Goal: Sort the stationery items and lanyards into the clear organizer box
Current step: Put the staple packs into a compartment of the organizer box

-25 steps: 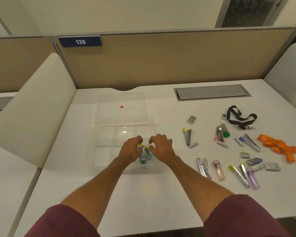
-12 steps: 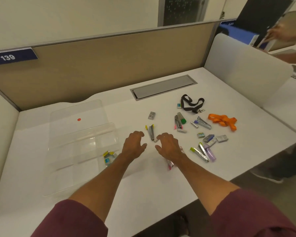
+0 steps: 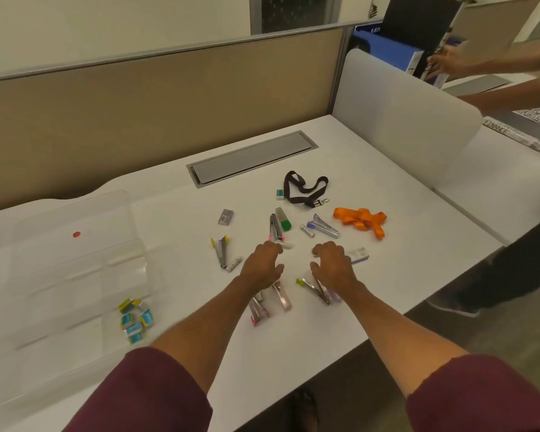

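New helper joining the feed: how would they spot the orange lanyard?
Start at the grey metal cable hatch set in the white desk. Nearer and rightward lies a black strap lanyard; just beyond it, the crumpled orange ribbon lanyard, the only orange item.

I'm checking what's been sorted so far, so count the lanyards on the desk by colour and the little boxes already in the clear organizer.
Black lanyard: 1
Orange lanyard: 1
Little boxes in the organizer: about 5
Total: about 7

Scattered staplers point(image 3: 222, 251), lanyards point(image 3: 360, 220) beside open organizer box point(image 3: 75, 269)
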Tool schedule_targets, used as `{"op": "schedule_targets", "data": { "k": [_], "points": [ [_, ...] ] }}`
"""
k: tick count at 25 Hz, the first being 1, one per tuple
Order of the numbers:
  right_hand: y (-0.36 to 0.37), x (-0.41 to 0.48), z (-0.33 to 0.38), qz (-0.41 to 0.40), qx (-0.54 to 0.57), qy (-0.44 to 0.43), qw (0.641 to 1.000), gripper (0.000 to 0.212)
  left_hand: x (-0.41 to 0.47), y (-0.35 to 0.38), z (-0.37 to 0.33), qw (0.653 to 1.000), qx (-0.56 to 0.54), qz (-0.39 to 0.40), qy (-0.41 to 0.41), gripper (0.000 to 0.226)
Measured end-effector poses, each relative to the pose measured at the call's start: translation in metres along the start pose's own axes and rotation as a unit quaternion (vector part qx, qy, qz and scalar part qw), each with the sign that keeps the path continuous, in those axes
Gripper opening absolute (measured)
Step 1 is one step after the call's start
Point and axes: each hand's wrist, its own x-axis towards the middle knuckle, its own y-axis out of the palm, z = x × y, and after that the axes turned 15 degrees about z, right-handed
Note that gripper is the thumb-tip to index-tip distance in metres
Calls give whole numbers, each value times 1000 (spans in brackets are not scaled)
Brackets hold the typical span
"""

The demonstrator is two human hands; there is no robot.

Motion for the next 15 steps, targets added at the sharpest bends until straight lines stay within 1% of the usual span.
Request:
{"op": "schedule_targets", "data": {
  "k": [6,10,15],
  "points": [
    [-13,27,-56,-10,24,8,1000,31,54,18,-41,999,6,36,-3,40],
    [-17,47,-71,-7,35,9,999,34,83,28,-62,998,17,52,-10,42],
    [-20,66,-80,3,35,-3,999,36,106,40,-70,995,43,87,-21,49]
  ]
}}
